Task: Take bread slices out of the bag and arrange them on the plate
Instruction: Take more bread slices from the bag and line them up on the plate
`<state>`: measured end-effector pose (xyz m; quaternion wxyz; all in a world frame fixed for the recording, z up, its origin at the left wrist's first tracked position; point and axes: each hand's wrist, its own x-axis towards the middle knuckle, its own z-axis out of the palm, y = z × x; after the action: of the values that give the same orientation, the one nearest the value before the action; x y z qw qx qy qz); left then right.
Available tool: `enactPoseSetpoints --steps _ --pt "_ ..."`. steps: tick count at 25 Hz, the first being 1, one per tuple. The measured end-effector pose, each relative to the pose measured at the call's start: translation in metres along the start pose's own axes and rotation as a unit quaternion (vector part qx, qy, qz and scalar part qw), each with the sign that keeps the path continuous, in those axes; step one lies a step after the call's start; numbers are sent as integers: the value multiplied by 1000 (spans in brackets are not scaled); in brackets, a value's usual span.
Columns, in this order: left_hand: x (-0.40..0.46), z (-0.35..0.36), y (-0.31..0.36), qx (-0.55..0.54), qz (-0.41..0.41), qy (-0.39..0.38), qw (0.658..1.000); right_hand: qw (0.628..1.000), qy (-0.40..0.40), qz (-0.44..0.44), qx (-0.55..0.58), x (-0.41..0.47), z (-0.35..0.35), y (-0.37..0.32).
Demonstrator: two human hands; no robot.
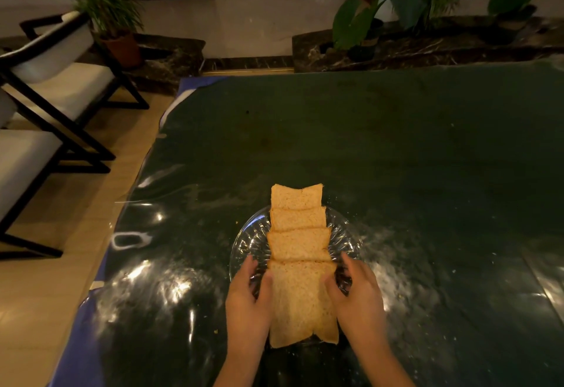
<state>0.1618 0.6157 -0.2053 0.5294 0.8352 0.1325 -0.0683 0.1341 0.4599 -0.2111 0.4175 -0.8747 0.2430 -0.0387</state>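
Note:
Several tan bread slices (297, 235) lie in an overlapping row across a clear glass plate (244, 241), running from the far rim towards me. The nearest slice (300, 304) hangs over the plate's near rim. My left hand (248, 301) presses against that slice's left edge and my right hand (355, 292) against its right edge, fingers curled around the sides. No bread bag is in view.
The plate sits on a dark green table (396, 157) under glossy clear plastic, with crumbs scattered about. Two white-cushioned black chairs (55, 81) stand off the table's left edge. Potted plants (360, 20) line a dark marble ledge beyond the far edge.

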Motion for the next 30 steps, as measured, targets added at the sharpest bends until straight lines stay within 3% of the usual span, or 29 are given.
enactPoseSetpoints --steps 4,8,15,25,30 --pt "11 7 8 -108 -50 -140 983 992 -117 7 50 16 -4 -6" --pt "18 10 2 -104 -26 -155 982 978 -174 -7 118 26 -4 -5" --pt "27 17 2 -112 -25 -154 981 970 -166 17 175 34 -7 4" --pt "38 21 2 -99 -30 -175 979 968 -193 -7 159 43 -10 -4" --pt "42 -17 28 -42 1 -139 989 986 -144 -48 67 53 -26 -39"
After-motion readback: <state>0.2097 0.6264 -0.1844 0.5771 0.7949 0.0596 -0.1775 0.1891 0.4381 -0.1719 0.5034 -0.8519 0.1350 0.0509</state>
